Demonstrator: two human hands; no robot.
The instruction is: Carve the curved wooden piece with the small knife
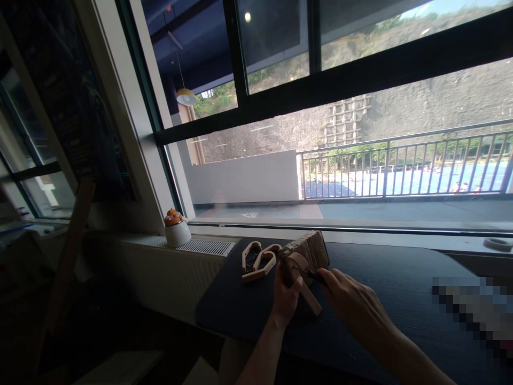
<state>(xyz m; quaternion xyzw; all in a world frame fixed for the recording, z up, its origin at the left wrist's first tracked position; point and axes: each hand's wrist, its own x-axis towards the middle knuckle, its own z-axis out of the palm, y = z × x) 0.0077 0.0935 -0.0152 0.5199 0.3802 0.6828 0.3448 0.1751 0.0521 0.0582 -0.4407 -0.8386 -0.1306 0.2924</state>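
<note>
My left hand (286, 294) is closed round a pale, curved wooden piece (310, 298) with a straight leg pointing down toward me. Behind that piece, and touching it, is a rough brown block (312, 251) with a ridged, layered side. The fingers of my right hand (355, 297) are closed on a slim dark tool (313, 275), whose tip meets the inside of the curved piece. Its exact kind is too dark to make out. To the left on the table lie more bent wooden pieces (260, 274), with small dark items (251, 260) among them.
The dark table (248, 310) stands against the window sill, its rounded corner at the left. A white pot with an orange top (178, 230) sits on the radiator cover (208, 247). A pixelated patch (476, 310) hides something at the right. A roll (498, 244) rests on the sill.
</note>
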